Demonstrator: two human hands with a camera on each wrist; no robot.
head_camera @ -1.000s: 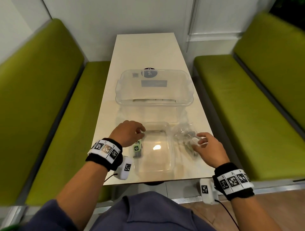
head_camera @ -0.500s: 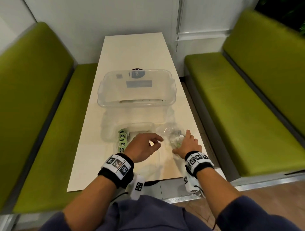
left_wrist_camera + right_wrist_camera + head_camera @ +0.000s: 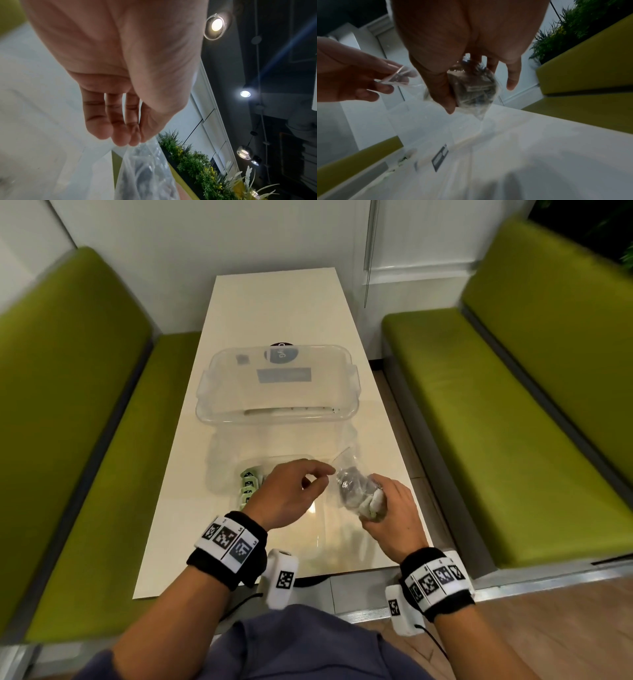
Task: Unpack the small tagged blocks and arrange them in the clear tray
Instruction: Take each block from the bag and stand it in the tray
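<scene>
- A long cream table [image 3: 274,313] runs away from the person between 2 olive-green benches; the left bench [image 3: 68,392] and the right bench [image 3: 513,405] both have padded backs, and a white wall closes the far end.
- Wood-look floor shows at the lower right, and the wrist views catch ceiling spotlights and green plants behind a bench back.
- At mid-table sits a large clear tub [image 3: 277,386] with labels showing through its walls.
- Nearer the person lies the shallow clear tray [image 3: 219,474]; along its left side a row of at least 4 small pale-green tagged blocks [image 3: 249,484] stands one behind another, black-and-white tags up, partly hidden by the left wrist.
- The left hand [image 3: 291,496] hovers over the tray, thumb and fingertips pinching the top edge of a clear plastic bag [image 3: 352,491].
- That bag is held in the air between both hands, just right of the tray; it is crumpled, and a clump of dark and pale blocks shows through it.
- The right hand [image 3: 390,517] is wrapped round the bag's lower bulge, thumb on one side and fingers on the other.
</scene>
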